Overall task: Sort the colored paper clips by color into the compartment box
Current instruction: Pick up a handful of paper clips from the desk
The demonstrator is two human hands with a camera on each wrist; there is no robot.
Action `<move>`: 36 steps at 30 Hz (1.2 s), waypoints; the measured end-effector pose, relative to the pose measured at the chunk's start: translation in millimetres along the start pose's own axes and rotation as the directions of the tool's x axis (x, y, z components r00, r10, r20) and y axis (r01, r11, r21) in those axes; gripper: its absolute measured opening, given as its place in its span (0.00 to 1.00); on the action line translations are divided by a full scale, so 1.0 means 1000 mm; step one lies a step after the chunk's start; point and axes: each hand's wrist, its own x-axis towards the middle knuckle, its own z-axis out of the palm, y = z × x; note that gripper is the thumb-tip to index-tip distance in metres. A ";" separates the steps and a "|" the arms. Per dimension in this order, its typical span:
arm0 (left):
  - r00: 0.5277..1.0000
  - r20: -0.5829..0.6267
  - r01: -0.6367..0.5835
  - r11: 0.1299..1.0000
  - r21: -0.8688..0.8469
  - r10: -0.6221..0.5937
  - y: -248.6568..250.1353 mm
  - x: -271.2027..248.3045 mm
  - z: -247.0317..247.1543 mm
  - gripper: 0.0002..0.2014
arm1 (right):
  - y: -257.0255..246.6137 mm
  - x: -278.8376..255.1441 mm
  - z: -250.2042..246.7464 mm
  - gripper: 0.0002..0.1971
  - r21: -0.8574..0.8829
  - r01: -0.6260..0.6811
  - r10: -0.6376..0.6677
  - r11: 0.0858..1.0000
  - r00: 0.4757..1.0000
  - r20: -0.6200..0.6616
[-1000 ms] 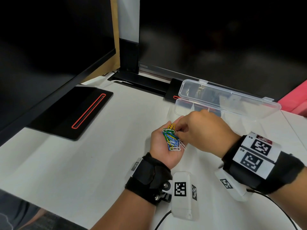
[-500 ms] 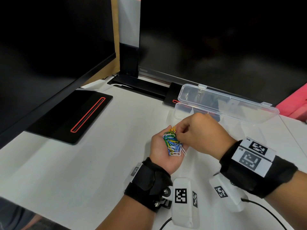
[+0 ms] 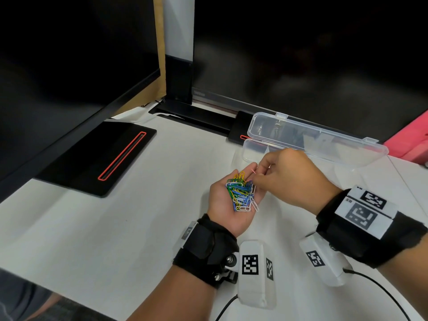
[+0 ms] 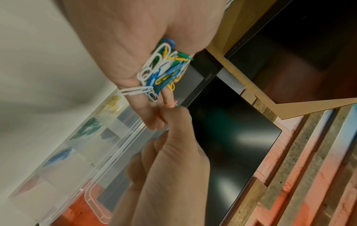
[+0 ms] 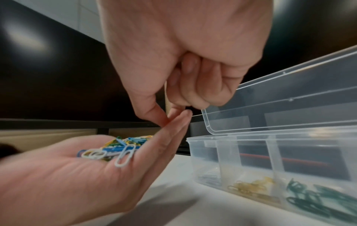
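Observation:
My left hand (image 3: 220,205) lies palm up over the white table with straight fingers, carrying a heap of paper clips (image 3: 240,193) in blue, green, yellow and white. My right hand (image 3: 260,171) hovers at the left fingertips, its thumb and forefinger pinching a red paper clip (image 3: 254,172). The clear compartment box (image 3: 252,149) stands just behind the hands with its lid (image 3: 312,137) open. In the right wrist view its compartments hold pale clips (image 5: 210,178), yellow clips (image 5: 251,188) and green clips (image 5: 313,197). A compartment further along holds blue clips (image 4: 58,157).
Two dark monitors stand behind, one stand base (image 3: 97,158) at the left and another (image 3: 192,117) just behind the box. A red object (image 3: 412,140) sits at the far right. A cable (image 3: 382,290) trails from my right wrist.
My right hand has drawn a red clip out of the heap and lifted it a little toward the left fingertips. The left hand has stayed in place.

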 end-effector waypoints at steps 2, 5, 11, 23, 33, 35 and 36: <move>1.000 -0.002 -0.013 0.999 -0.048 0.013 0.000 0.000 0.001 0.20 | 0.001 -0.001 -0.004 0.12 0.129 -0.024 0.027 0.991 0.999 -0.025; 1.000 -0.003 -0.015 0.997 -0.073 0.015 0.000 -0.002 0.004 0.19 | 0.007 -0.002 -0.011 0.17 0.299 -0.065 0.087 0.952 0.994 -0.060; 1.000 -0.010 0.001 0.997 -0.076 -0.002 0.000 -0.004 0.003 0.19 | 0.031 -0.024 -0.013 0.13 0.949 -0.211 0.348 0.235 0.930 0.120; 0.997 -0.061 -0.043 0.998 -0.035 0.040 0.006 -0.007 0.004 0.19 | 0.055 -0.053 0.008 0.11 -0.004 0.093 -0.081 0.996 0.885 0.459; 0.995 -0.087 -0.039 0.999 0.016 0.040 0.001 -0.011 0.003 0.19 | 0.049 -0.070 0.021 0.14 -0.396 0.219 -0.020 0.892 0.894 0.448; 0.996 -0.086 -0.035 0.999 0.020 0.037 -0.002 -0.012 0.004 0.19 | 0.053 -0.074 0.016 0.15 -0.323 0.224 -0.046 0.920 0.878 0.476; 0.996 -0.084 -0.028 0.999 0.026 0.030 -0.003 -0.012 0.005 0.19 | 0.059 -0.073 0.012 0.15 -0.227 0.180 -0.062 0.957 0.892 0.447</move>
